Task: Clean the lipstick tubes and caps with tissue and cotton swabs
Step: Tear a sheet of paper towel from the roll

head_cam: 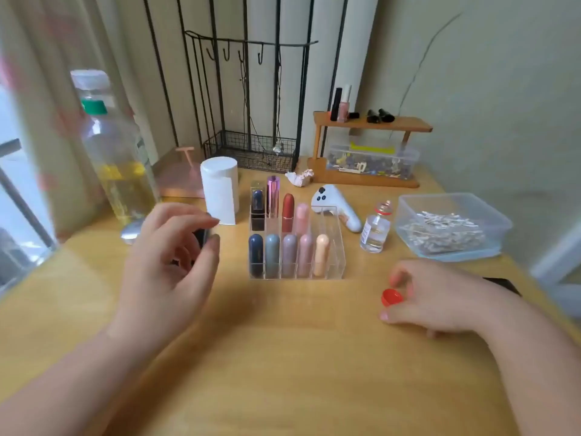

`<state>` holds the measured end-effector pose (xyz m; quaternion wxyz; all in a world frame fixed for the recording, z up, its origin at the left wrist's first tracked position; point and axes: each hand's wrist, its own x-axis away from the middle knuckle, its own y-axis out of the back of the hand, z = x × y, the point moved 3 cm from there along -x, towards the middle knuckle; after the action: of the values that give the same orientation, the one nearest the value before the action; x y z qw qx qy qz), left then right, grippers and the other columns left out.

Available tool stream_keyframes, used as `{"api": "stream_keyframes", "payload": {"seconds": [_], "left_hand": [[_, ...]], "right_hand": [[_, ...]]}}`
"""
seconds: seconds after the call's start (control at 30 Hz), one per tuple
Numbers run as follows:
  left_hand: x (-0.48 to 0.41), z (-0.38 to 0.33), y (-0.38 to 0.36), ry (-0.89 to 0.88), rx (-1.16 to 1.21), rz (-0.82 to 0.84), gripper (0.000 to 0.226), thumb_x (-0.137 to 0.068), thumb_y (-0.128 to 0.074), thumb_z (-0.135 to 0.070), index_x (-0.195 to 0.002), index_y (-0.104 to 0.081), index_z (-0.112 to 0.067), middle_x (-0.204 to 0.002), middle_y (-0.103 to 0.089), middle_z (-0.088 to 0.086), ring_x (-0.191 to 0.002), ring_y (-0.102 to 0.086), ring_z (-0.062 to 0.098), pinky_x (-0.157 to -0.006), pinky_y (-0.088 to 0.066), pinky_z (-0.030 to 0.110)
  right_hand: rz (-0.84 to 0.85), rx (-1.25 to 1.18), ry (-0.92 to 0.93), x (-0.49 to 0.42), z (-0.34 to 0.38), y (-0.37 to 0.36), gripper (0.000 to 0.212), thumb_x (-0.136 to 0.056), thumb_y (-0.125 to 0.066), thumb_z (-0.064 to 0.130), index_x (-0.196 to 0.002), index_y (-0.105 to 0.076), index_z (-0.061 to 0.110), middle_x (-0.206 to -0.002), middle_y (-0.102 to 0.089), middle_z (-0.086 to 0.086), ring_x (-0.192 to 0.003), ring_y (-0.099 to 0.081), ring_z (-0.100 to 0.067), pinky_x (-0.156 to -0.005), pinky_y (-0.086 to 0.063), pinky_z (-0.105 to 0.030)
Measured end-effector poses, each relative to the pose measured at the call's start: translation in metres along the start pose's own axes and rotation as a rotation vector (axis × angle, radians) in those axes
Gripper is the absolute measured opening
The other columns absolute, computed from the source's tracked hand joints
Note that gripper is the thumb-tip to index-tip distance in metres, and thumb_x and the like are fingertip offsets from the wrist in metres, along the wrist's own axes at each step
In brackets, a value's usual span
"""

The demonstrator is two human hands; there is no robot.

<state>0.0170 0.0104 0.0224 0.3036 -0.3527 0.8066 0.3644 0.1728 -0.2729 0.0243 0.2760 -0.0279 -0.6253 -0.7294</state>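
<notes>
My smooth wooden table (283, 357) holds a clear glossy acrylic organizer (338, 243), a glass vial (375, 229), and a red plastic cap (391, 297).

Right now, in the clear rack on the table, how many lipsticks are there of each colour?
Dark blue lipsticks: 2
Grey-blue lipstick: 1
Purple or mauve lipsticks: 2
Red lipstick: 1
Pink lipsticks: 2
Peach lipstick: 1
Total: 9
</notes>
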Motion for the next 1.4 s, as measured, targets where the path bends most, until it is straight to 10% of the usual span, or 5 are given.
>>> {"api": "stream_keyframes", "payload": {"seconds": [0.37,0.8,0.97,1.23,1.4], "left_hand": [[0.016,-0.008,-0.018,0.120,0.025,0.237,0.018,-0.090,-0.071,-0.015,-0.106,-0.067,-0.021,-0.104,-0.056,-0.013,-0.069,-0.058,0.014,-0.061,-0.041,0.011],[0.016,0.004,-0.020,0.240,-0.013,0.286,0.016,-0.091,-0.068,-0.031,-0.106,-0.068,-0.025,-0.101,-0.054,-0.018,-0.074,-0.058,0.009,-0.072,-0.051,0.029],[0.013,0.011,-0.017,0.240,0.000,0.265,0.012,-0.090,-0.067,-0.030,-0.102,-0.068,-0.026,-0.099,-0.055,-0.018,-0.073,-0.058,0.011,-0.071,-0.051,0.029],[0.014,0.017,-0.013,0.235,-0.020,0.226,0.005,-0.090,-0.068,-0.029,-0.096,-0.067,-0.029,-0.094,-0.056,-0.019,-0.077,-0.057,0.007,-0.064,-0.045,0.020],[0.008,0.018,-0.004,0.272,-0.041,0.212,0.006,-0.090,-0.067,-0.028,-0.088,-0.064,-0.033,-0.088,-0.059,-0.018,-0.078,-0.057,0.008,-0.061,-0.040,0.013]], "right_hand": [[-0.234,-0.232,-0.008,-0.005,-0.013,-0.011,0.018,-0.081,-0.077,0.038,-0.085,-0.065,0.025,-0.071,-0.062,0.005,-0.061,-0.057,-0.013,-0.055,-0.040,-0.028],[-0.378,-0.279,-0.111,0.004,-0.001,0.000,0.054,-0.073,-0.080,0.052,-0.115,-0.061,0.023,-0.085,-0.065,0.008,-0.083,-0.062,-0.015,-0.063,-0.044,-0.029],[-0.474,-0.315,0.027,0.010,0.045,0.017,0.021,-0.083,-0.077,0.038,-0.092,-0.064,0.024,-0.069,-0.060,0.005,-0.060,-0.060,-0.014,-0.054,-0.039,-0.028],[-0.486,-0.465,0.225,-0.016,0.086,0.016,0.025,-0.084,-0.065,0.014,-0.105,-0.064,0.030,-0.093,-0.064,0.007,-0.064,-0.055,-0.008,-0.058,-0.041,-0.025],[-0.692,-0.611,0.304,-0.027,0.078,0.001,0.029,-0.082,-0.060,0.011,-0.099,-0.062,0.034,-0.074,-0.055,0.008,-0.061,-0.056,-0.025,-0.061,-0.050,-0.039]]}}
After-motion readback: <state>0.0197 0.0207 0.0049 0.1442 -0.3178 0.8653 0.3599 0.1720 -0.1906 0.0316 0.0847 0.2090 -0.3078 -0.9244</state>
